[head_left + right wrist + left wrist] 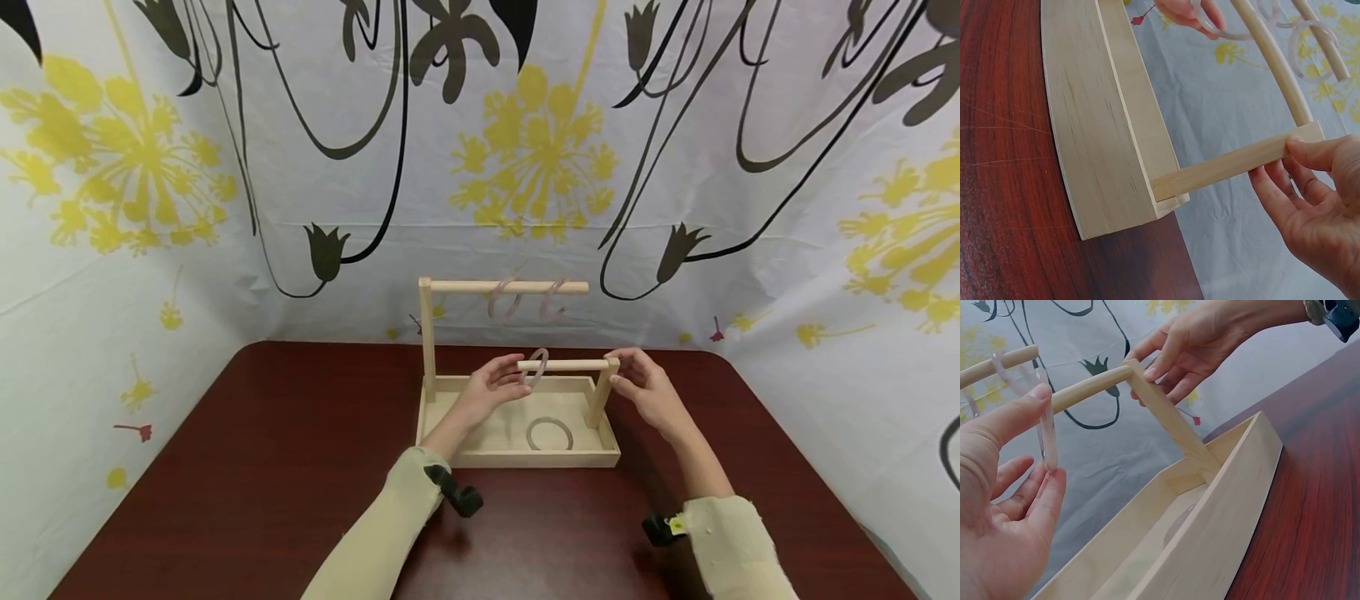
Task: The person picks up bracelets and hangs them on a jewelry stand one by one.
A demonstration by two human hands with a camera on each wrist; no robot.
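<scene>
My left hand (486, 393) pinches a translucent pale ring (1049, 434) between thumb and fingers. The ring appears to be around the free end of the lower wooden bar (573, 365). My right hand (651, 390) holds the top of the short wooden post (1235, 161), where that bar joins it; thumb and fingers lie on opposite sides. Two similar rings, a left ring (492, 308) and a right ring (546, 310), hang on the higher wooden bar (465, 287). Another ring (550, 419) lies inside the shallow wooden tray (517, 459) that carries both posts.
The tray stands on a dark red-brown wooden table (300, 417), near its far edge. A taller post (428, 342) rises at the tray's left end. Behind the table hangs a white cloth (285, 200) with yellow and dark flower patterns.
</scene>
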